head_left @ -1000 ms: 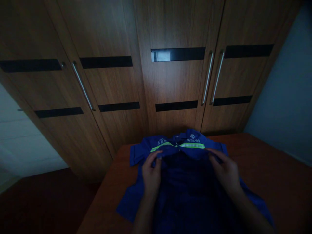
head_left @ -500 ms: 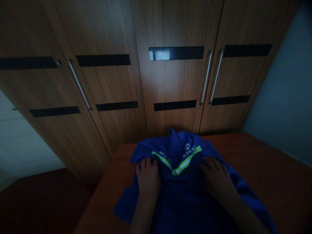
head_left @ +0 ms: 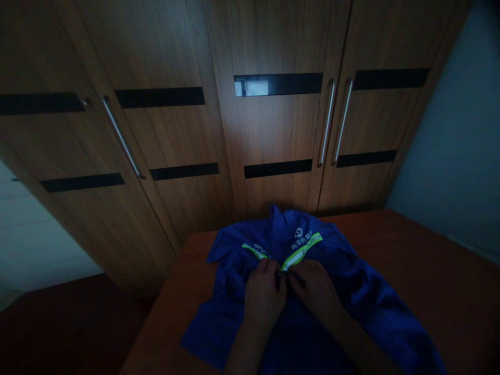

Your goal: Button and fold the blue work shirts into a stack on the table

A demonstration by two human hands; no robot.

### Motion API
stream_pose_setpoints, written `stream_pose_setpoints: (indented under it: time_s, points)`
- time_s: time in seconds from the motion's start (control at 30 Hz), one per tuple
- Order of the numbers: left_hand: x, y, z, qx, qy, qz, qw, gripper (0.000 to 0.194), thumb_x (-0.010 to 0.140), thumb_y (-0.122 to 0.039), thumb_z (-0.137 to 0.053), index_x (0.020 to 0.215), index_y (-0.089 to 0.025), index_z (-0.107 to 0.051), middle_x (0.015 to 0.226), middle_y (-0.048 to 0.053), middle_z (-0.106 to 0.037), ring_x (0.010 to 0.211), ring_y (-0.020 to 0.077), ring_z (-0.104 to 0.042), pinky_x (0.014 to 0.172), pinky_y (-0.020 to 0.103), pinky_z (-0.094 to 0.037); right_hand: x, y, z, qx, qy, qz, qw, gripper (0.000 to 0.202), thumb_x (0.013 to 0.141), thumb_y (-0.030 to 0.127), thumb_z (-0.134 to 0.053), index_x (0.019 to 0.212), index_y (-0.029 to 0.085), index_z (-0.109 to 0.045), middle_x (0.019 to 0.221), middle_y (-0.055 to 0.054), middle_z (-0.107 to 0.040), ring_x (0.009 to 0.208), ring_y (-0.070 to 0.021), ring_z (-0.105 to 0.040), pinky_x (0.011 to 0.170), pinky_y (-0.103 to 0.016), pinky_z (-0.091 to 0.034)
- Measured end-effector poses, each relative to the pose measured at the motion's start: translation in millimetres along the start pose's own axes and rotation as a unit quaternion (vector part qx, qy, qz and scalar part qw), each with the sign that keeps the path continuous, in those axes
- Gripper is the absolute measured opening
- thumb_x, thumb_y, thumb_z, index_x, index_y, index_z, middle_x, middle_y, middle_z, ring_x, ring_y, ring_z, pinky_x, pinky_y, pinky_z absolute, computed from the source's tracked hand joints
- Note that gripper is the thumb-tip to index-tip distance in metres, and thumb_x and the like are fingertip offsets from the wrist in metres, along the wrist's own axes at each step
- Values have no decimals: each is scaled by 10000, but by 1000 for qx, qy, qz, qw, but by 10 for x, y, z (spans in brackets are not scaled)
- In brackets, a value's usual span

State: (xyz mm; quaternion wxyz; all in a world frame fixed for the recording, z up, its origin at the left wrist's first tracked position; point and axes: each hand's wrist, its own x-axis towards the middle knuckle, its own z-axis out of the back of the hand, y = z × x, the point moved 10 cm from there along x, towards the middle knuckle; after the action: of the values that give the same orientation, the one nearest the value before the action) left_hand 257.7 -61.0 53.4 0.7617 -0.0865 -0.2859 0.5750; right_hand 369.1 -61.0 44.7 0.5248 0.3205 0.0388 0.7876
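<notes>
A dark blue work jacket (head_left: 242, 291) with yellow-green reflective strips (head_left: 300, 251) and white lettering lies front up, its collar at the far end. My left hand (head_left: 265, 291) is closed on the jacket's front at the centre, where the strips slant together. Right beside it, my right hand (head_left: 315, 290) has its fingers bent and closed on the cloth on the other side of the front. The fingertips nearly meet, and a small dark bit of the front shows between them. Dim light hides what exactly the fingers pinch.
Under the jacket is a reddish-brown wooden table (head_left: 172, 291). Behind its far edge stands a tall wooden wardrobe (head_left: 273, 125) with black strips and metal bar handles (head_left: 327, 122). A pale wall (head_left: 441, 156) rises on the right.
Both hands have moved inward from the two sides of the jacket's chest to its centre front. Their fingers, spread flat before, are now closed on the cloth. The jacket stays in place.
</notes>
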Motion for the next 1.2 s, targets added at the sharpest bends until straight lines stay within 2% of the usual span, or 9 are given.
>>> stream_pose_setpoints:
  time_s: [0.07,0.13,0.23,0.33,0.5,0.7,0.87,1.0,1.2]
  points:
    - [5,53,42,-10,-23,26,999,166,820,-225,-557,985,-215,-538,1029,44,-577,864,182,-584,750,276,-430,-10,-151,22,43,-44,-33,998,168,866,206,-509,912,211,-670,890,-47,-699,855,-194,-631,823,-339,-470]
    - [10,55,23,-2,-14,26,1000,150,809,-252,-589,951,-213,-556,982,39,-599,865,194,-586,764,290,-426,-26,-225,29,78,-69,-47,994,176,872,236,-503,903,207,-674,887,-55,-703,858,-196,-640,798,-321,-493]
    - [7,-20,-79,26,27,-20,999,90,824,-215,-563,901,-216,-609,920,37,-640,918,217,-584,839,330,-402,-45,-227,24,121,-76,-46,989,185,870,247,-498,892,207,-678,884,-52,-708,857,-192,-649,797,-313,-507]
    - [-9,-38,-156,47,54,-37,997,210,831,-105,-474,912,-213,-635,921,45,-655,929,203,-587,851,317,-399,-62,-160,-2,142,-63,-30,987,186,850,218,-498,892,210,-678,879,-45,-708,839,-184,-651,790,-310,-512]
    - [-26,-69,-219,71,76,-44,994,268,833,-75,-434,908,-214,-651,912,49,-653,896,194,-590,819,299,-406,-102,-93,-102,85,-38,-7,996,176,802,152,-514,838,212,-676,858,-38,-699,839,-186,-638,805,-319,-498]
    - [-19,-99,-195,62,58,-55,995,274,833,-78,-446,934,-223,-656,910,40,-657,880,192,-584,801,301,-406,-136,-86,-107,1,-47,-3,999,271,861,193,-488,1078,211,-648,981,-62,-707,883,-200,-646,831,-341,-487]
    - [-16,-86,-198,55,73,-45,995,268,843,-93,-432,897,-215,-665,894,47,-655,874,190,-588,799,300,-404,-139,-50,-74,-22,-22,-4,1000,218,883,207,-480,944,229,-688,901,-45,-713,841,-196,-643,801,-320,-478]
    - [-19,-97,-187,42,77,-47,995,271,823,-76,-436,873,-215,-663,873,43,-650,856,185,-590,777,290,-407,-136,-45,-83,-42,-9,-9,999,227,876,184,-473,928,222,-690,858,-42,-706,804,-189,-637,776,-305,-472]
    - [-38,-103,-187,41,63,-56,996,258,806,-69,-438,820,-212,-652,829,40,-645,844,186,-602,782,290,-416,-152,-142,-126,-53,-35,-31,998,239,872,197,-459,934,229,-687,844,-42,-705,784,-175,-649,741,-271,-481]
